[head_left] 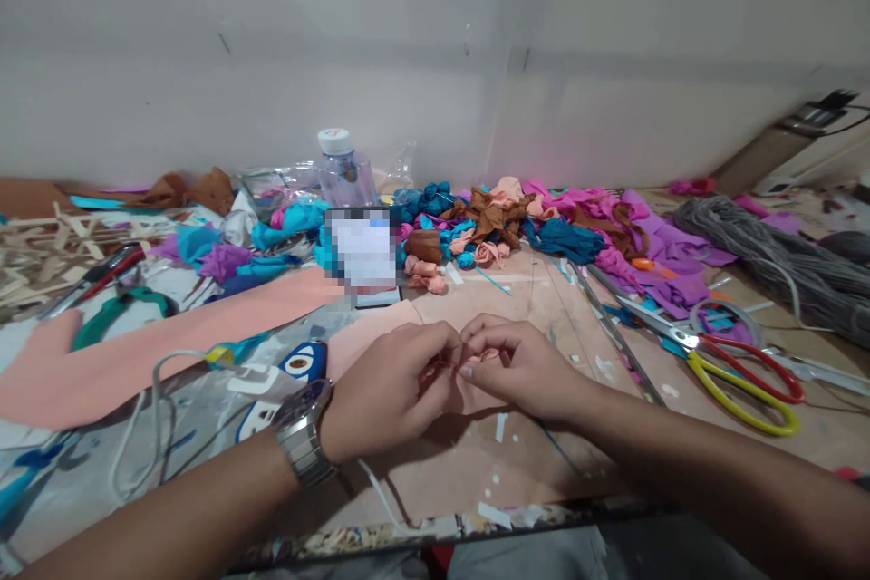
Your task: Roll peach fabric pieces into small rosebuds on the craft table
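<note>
Over the front middle of the table, my left hand (394,385) and my right hand (520,367) meet fingertip to fingertip. Both are closed in a pinch on a small gathered piece of peach crepe paper (488,353), mostly hidden by the fingers. A metal watch is on the left wrist. Just beyond the hands lie rolled peach paper flowers (427,275), beside a heap of crumpled brown, teal and pink crepe paper (496,217). A flat peach paper strip (177,340) stretches out to the left.
A phone (365,254) leans upright before a clear bottle (345,172). Red-and-yellow-handled scissors (740,372) lie at the right, near grey cord (781,254). Green-handled pliers (122,313), thin wooden sticks (61,240) and a white cable (158,399) are at the left.
</note>
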Demonstrator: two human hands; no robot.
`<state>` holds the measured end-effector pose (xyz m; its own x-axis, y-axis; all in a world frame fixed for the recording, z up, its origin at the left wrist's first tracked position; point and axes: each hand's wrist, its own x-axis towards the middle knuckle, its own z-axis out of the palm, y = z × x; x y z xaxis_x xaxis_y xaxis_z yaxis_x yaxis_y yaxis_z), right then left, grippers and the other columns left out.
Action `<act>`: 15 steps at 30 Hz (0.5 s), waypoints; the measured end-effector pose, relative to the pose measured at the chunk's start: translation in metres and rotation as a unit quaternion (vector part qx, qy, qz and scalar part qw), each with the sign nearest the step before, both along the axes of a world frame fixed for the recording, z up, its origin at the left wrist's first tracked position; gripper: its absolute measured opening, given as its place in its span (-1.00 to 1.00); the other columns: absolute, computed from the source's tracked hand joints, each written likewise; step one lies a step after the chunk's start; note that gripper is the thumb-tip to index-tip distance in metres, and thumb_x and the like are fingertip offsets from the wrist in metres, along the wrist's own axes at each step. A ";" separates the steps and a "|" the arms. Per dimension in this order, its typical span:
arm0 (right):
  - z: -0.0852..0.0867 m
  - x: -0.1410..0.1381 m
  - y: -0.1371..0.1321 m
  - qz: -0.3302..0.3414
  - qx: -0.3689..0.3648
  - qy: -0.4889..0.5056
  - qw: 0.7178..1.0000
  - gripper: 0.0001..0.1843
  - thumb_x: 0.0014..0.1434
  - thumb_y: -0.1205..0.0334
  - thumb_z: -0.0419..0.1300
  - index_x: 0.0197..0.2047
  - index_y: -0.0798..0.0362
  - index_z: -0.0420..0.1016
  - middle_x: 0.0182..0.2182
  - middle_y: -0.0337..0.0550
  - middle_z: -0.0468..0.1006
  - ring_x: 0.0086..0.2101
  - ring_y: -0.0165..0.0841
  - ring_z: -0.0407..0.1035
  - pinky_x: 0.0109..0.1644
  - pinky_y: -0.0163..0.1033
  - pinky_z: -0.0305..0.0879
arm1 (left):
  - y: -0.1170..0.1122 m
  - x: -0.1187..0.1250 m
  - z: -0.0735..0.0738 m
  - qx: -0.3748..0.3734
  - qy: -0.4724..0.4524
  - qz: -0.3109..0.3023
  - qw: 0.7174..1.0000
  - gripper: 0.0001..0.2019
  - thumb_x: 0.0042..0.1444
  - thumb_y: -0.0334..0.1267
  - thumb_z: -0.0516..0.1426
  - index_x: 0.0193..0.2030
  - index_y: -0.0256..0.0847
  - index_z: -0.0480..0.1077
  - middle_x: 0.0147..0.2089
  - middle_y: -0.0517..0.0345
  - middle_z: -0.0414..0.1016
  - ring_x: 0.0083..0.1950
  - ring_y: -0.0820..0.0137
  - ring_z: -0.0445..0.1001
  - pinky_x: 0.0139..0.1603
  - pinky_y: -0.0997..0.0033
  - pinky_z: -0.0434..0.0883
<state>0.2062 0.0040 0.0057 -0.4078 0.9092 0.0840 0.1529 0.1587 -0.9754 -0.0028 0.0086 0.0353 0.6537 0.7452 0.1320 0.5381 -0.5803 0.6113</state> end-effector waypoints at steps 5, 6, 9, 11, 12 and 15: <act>0.004 0.000 -0.001 0.006 0.018 -0.022 1.000 -0.85 0.12 0.46 0.24 -0.36 0.08 0.62 -0.23 -0.16 0.52 -0.20 -0.36 0.43 -0.10 -0.28 0.30 | -0.001 0.001 -0.001 0.024 0.002 -0.011 1.000 -0.92 0.15 -0.42 0.08 -0.25 -0.17 0.33 -0.36 0.23 0.41 -0.32 0.40 0.32 -0.30 0.41 0.17; 0.004 0.000 -0.001 0.008 0.022 -0.026 0.999 -0.83 0.11 0.48 0.23 -0.35 0.07 0.62 -0.23 -0.16 0.52 -0.20 -0.36 0.43 -0.09 -0.28 0.30 | -0.001 0.001 -0.001 0.033 0.002 -0.016 0.999 -0.92 0.14 -0.43 0.08 -0.26 -0.18 0.33 -0.36 0.22 0.41 -0.32 0.39 0.32 -0.29 0.41 0.17; 0.004 0.000 -0.001 0.011 0.030 -0.030 0.999 -0.80 0.09 0.50 0.22 -0.34 0.06 0.63 -0.23 -0.17 0.53 -0.18 -0.36 0.43 -0.08 -0.29 0.30 | 0.000 0.001 0.001 0.049 0.002 -0.026 0.998 -0.91 0.13 -0.43 0.09 -0.26 -0.18 0.35 -0.36 0.20 0.43 -0.33 0.38 0.32 -0.28 0.40 0.19; 0.004 0.000 -0.001 0.010 0.028 -0.025 0.999 -0.79 0.09 0.51 0.21 -0.35 0.06 0.63 -0.23 -0.17 0.52 -0.18 -0.36 0.43 -0.08 -0.29 0.30 | -0.001 0.001 0.001 0.049 0.001 -0.026 0.998 -0.91 0.14 -0.43 0.09 -0.25 -0.18 0.36 -0.35 0.21 0.43 -0.33 0.38 0.32 -0.28 0.40 0.20; 0.004 0.000 -0.001 0.010 0.025 -0.022 0.999 -0.79 0.09 0.51 0.20 -0.35 0.06 0.62 -0.22 -0.17 0.52 -0.18 -0.36 0.43 -0.09 -0.29 0.30 | -0.001 0.001 0.001 0.046 -0.001 -0.025 0.999 -0.90 0.14 -0.43 0.09 -0.24 -0.17 0.36 -0.35 0.21 0.44 -0.32 0.38 0.33 -0.27 0.40 0.20; 0.004 0.001 -0.002 0.010 0.014 -0.016 1.000 -0.77 0.06 0.52 0.18 -0.36 0.06 0.61 -0.21 -0.16 0.52 -0.19 -0.36 0.42 -0.13 -0.30 0.31 | -0.002 0.001 0.000 0.039 -0.008 -0.022 0.999 -0.90 0.15 -0.43 0.08 -0.25 -0.17 0.36 -0.34 0.21 0.44 -0.31 0.38 0.34 -0.26 0.40 0.21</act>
